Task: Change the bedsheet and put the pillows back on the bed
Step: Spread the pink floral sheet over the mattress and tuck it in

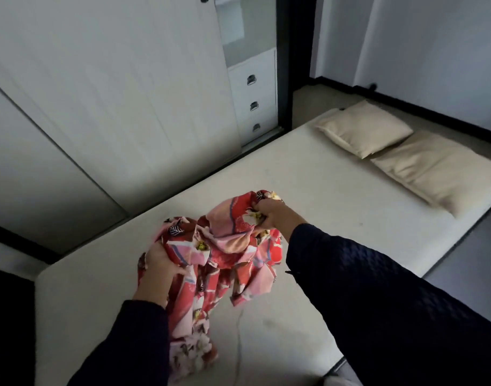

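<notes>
Bunched red-pink floral cotton bedsheet [224,246] gripped by left hand [159,267] and right hand [275,214] above bare white mattress [308,174]; unfolding needed next.

Red-pink floral bedsheet [222,240], beige pillows [366,129]

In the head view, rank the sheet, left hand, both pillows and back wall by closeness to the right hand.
1. The sheet, in the right hand's grip.
2. The left hand, at the sheet's lower left.
3. The left pillow and right pillow, at the bed's far end; too close to call.
4. The back wall, beyond the pillows.
</notes>
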